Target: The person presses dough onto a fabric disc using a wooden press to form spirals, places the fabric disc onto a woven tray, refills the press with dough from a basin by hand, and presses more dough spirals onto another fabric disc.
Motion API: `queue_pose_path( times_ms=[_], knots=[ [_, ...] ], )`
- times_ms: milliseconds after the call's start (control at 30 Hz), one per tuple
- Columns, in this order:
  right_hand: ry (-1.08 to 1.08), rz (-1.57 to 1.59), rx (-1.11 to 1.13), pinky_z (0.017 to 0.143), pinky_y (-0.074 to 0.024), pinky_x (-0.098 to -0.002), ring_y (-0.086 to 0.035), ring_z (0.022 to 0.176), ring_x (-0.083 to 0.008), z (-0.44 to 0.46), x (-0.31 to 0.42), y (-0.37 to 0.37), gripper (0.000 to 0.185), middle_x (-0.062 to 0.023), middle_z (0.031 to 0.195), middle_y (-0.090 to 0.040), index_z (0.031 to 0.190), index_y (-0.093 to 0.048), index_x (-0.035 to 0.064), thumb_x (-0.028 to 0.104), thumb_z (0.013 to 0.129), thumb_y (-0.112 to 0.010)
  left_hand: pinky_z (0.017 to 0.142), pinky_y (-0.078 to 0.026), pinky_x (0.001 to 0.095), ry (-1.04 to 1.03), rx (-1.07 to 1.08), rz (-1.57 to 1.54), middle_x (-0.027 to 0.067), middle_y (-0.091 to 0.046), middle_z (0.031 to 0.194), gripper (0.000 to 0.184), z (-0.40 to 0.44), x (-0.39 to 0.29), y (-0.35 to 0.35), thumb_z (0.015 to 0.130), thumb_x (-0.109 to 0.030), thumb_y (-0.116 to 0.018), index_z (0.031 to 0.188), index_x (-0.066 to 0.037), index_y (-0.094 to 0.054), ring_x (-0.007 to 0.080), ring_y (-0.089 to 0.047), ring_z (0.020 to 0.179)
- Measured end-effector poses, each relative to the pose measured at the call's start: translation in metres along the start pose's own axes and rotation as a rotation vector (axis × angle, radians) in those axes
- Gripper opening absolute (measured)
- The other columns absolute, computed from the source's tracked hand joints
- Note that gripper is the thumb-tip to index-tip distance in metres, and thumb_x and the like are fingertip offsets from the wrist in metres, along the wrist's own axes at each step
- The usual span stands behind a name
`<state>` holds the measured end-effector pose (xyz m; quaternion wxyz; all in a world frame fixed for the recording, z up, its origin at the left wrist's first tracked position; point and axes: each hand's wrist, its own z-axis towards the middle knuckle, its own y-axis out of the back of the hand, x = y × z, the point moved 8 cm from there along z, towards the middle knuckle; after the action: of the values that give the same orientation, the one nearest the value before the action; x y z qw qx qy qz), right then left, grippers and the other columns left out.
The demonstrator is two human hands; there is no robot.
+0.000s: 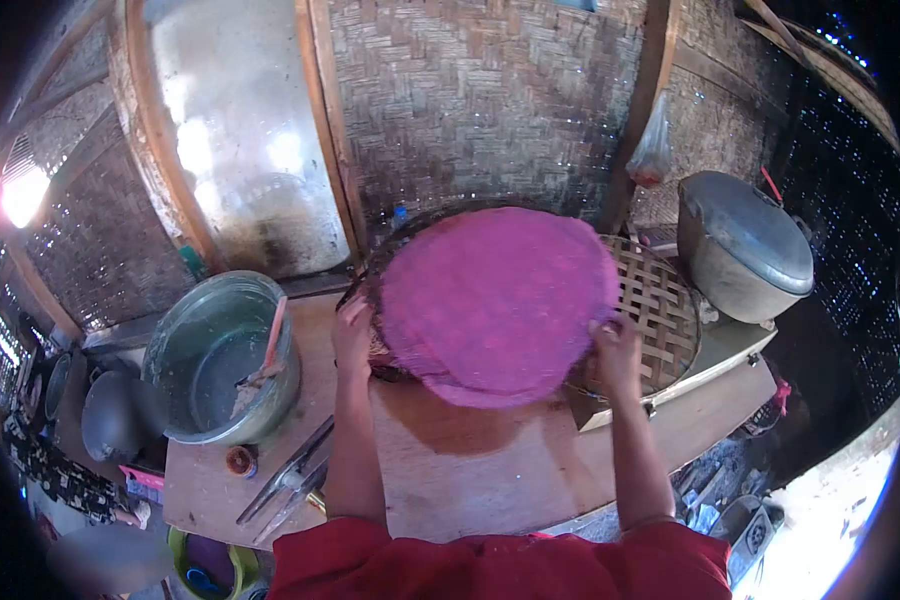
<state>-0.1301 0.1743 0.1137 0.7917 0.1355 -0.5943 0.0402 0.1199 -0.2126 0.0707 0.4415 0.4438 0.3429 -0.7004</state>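
A wide pink round sheet point(500, 300), slightly blurred and layered at its lower edge, is held up over the table in front of me. Its material is hard to make out. My right hand point(618, 358) pinches the right edge of this sheet. At the left, my left hand point(351, 338) has its fingers closed on the dark rim of a round woven tray point(378, 345), which is mostly hidden behind the pink sheet. A second woven bamboo tray point(660, 310) lies to the right, partly behind my right hand.
On the left of the wooden table point(440, 490) stands a large green tub point(160, 385) with a stick-handled tool point(274, 335). Tongs-like metal pieces point(288, 475) and a small jar point(241, 461) lie nearby. A big lidded pot point(745, 250) stands right. Another person's clothing point(60, 470) shows far left.
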Motion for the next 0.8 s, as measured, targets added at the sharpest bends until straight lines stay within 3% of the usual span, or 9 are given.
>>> queue_pose_path(
  times_ms=[67,133,300,433,500,533,567,633,800],
  knots=[
    [0.058,0.121,0.036,0.063,-0.0468,-0.0271,-0.054,0.07,-0.0125,0.001,0.0,-0.055,0.033,-0.0062,0.083,-0.058,0.105,-0.053,-0.0048,0.013,0.079,-0.065,0.077,-0.043,0.0254,0.07,-0.083,-0.06,0.0047,-0.063,0.092,0.017,0.008,0.017,0.039,0.087,-0.008,-0.053,0.096,0.001,-0.065,0.0124,-0.056,0.083],
    [0.057,0.114,0.027,0.066,-0.0463,-0.0281,-0.055,0.074,-0.014,0.003,-0.006,-0.1,0.032,-0.0073,0.085,-0.058,0.105,-0.052,-0.0055,0.012,0.08,-0.064,0.081,-0.043,0.0263,0.142,-0.067,-0.377,0.0061,-0.062,0.095,0.023,0.014,0.036,0.063,0.09,-0.007,-0.048,0.109,0.001,-0.059,0.0137,-0.056,0.09],
    [0.065,0.252,0.035,0.073,-0.045,-0.0302,-0.057,0.084,-0.0182,0.04,-0.063,-0.175,0.032,-0.012,0.093,-0.059,0.108,-0.048,-0.0076,0.007,0.081,-0.059,0.089,-0.041,0.0272,0.089,-0.174,-0.08,0.0094,-0.057,0.112,0.032,0.02,0.099,0.101,0.092,-0.006,-0.043,0.123,0.001,-0.049,0.0171,-0.053,0.104],
    [0.091,0.04,0.055,0.081,-0.0444,-0.0338,-0.058,0.092,-0.0231,0.042,-0.064,-0.198,0.033,-0.0162,0.099,-0.059,0.111,-0.044,-0.008,0.004,0.083,-0.055,0.093,-0.04,0.0289,0.054,-0.215,-0.017,0.0117,-0.053,0.12,0.035,0.025,0.111,0.117,0.091,-0.005,-0.044,0.125,0.001,-0.046,0.0192,-0.051,0.111],
    [0.006,0.01,0.094,0.092,-0.0389,-0.0421,-0.051,0.107,-0.0381,0.043,-0.08,-0.212,0.044,-0.0264,0.114,-0.051,0.121,-0.041,-0.0095,0.004,0.081,-0.052,0.096,-0.04,0.0301,0.054,-0.229,-0.022,0.0131,-0.052,0.122,0.036,0.028,0.117,0.117,0.089,-0.003,-0.045,0.125,0.002,-0.045,0.0208,-0.05,0.114],
    [0.009,0.007,0.092,0.092,-0.0389,-0.0421,-0.051,0.107,-0.0381,0.049,-0.099,-0.221,0.044,-0.0264,0.114,-0.051,0.121,-0.041,-0.0095,0.004,0.081,-0.052,0.097,-0.039,0.0307,0.054,-0.232,-0.025,0.0138,-0.051,0.123,0.036,0.029,0.12,0.115,0.089,-0.003,-0.045,0.125,0.002,-0.045,0.0215,-0.05,0.115],
    [0.157,-0.069,0.008,0.088,-0.0414,-0.0393,-0.054,0.101,-0.0328,0.057,-0.119,-0.229,0.038,-0.0229,0.107,-0.054,0.115,-0.043,-0.0088,0.004,0.081,-0.053,0.097,-0.039,0.0307,0.057,-0.231,-0.029,0.0138,-0.051,0.123,0.036,0.032,0.128,0.115,0.089,-0.003,-0.045,0.125,0.002,-0.045,0.0215,-0.05,0.115],
    [0.304,-0.151,-0.077,0.083,-0.0439,-0.0365,-0.057,0.095,-0.0274,0.055,-0.109,-0.228,0.032,-0.0194,0.1,-0.056,0.109,-0.046,-0.0081,0.003,0.08,-0.054,0.097,-0.04,0.031,0.088,-0.216,0.02,0.0149,-0.05,0.125,0.037,0.041,0.15,0.122,0.088,-0.003,-0.045,0.125,0.003,-0.045,0.0224,-0.049,0.115],
    [0.234,-0.3,-0.094,0.083,-0.0439,-0.0379,-0.057,0.095,-0.0313,0.03,-0.08,-0.229,0.032,-0.0211,0.101,-0.056,0.11,-0.046,-0.0079,0.003,0.08,-0.053,0.098,-0.039,0.0326,-0.026,-0.237,0.276,0.0165,-0.05,0.126,0.037,0.039,0.14,0.129,0.088,-0.003,-0.045,0.124,0.004,-0.046,0.0259,-0.049,0.116]
  ],
)
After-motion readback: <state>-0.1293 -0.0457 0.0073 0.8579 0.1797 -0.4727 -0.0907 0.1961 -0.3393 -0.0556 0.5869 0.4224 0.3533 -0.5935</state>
